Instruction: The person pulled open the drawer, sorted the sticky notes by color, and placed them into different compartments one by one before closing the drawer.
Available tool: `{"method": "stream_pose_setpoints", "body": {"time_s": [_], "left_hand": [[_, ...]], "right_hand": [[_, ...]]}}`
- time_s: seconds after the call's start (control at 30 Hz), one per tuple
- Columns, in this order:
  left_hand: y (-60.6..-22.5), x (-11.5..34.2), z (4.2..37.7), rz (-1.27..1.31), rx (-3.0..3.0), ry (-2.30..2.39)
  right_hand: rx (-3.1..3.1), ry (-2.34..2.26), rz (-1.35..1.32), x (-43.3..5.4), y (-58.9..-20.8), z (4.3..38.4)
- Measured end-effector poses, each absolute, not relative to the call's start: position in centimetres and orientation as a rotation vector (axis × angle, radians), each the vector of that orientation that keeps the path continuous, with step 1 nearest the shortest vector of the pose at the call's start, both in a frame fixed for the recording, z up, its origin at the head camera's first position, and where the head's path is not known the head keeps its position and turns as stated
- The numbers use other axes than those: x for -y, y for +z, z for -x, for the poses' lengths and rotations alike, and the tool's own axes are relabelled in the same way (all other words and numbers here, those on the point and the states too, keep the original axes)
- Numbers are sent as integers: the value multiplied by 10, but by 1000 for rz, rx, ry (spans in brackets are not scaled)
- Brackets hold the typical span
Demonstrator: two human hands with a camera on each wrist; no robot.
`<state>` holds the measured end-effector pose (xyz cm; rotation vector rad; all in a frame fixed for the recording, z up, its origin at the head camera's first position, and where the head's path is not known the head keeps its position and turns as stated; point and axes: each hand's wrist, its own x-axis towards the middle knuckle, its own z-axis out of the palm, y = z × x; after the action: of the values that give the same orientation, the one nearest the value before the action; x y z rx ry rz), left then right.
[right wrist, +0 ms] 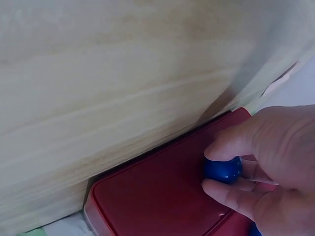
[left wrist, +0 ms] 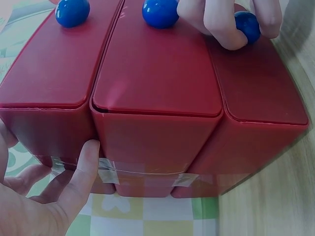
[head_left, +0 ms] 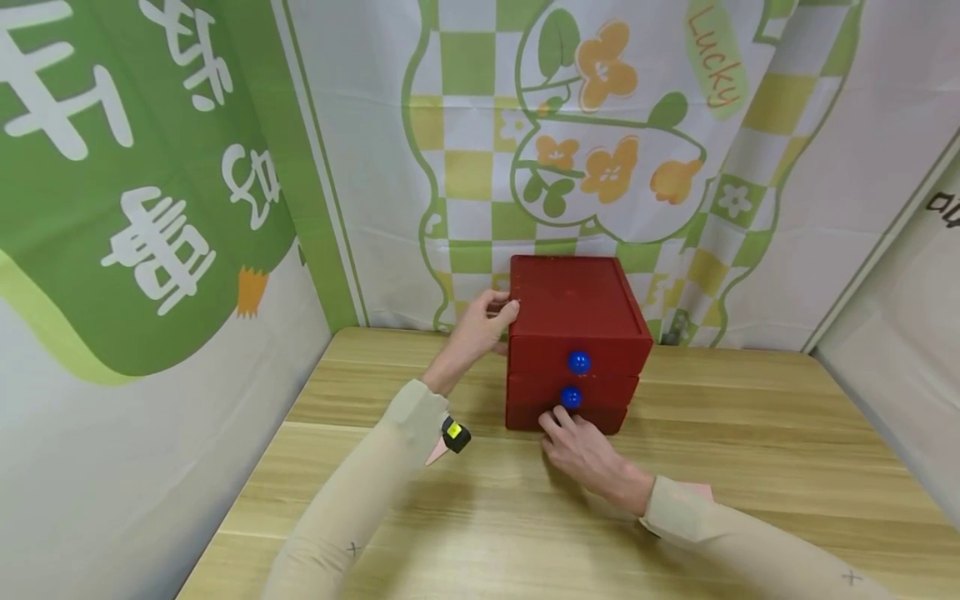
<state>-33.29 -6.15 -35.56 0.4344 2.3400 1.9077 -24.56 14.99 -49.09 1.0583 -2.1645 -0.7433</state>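
A red three-drawer cabinet (head_left: 573,296) stands on the table with one round blue knob on each drawer front. My left hand (head_left: 483,323) rests against the cabinet's left side, its fingers (left wrist: 84,164) fairly straight on the wall near a strip of clear tape (left wrist: 142,169). At the lowest drawer, my right hand (head_left: 588,457) pinches the bottom blue knob (right wrist: 222,169) between thumb and fingers. That knob is hidden behind the hand in the head view. Above it, the middle knob (head_left: 572,397) and top knob (head_left: 579,362) are untouched. All three drawer fronts sit about flush with the body.
The cabinet stands on a wood-grain table (head_left: 480,533) close to a green-and-white patterned curtain (head_left: 472,167). A black wrist device (head_left: 455,435) with a yellow face is by the left cuff. A pink piece (head_left: 699,492) shows behind the right cuff.
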Motion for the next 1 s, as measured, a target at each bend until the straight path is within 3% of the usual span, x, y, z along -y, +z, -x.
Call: {"method": "stream_pose_setpoints", "body": {"time_s": [0.53,1.0], "left_hand": [[-359,60,334,-447,-2333,1929],[-359,61,336,-438,-2355,1906]], "right_hand": [[2155,-712,-1093,-151,-491,242],[2181,-702,-1179,-151,-485,209]]}}
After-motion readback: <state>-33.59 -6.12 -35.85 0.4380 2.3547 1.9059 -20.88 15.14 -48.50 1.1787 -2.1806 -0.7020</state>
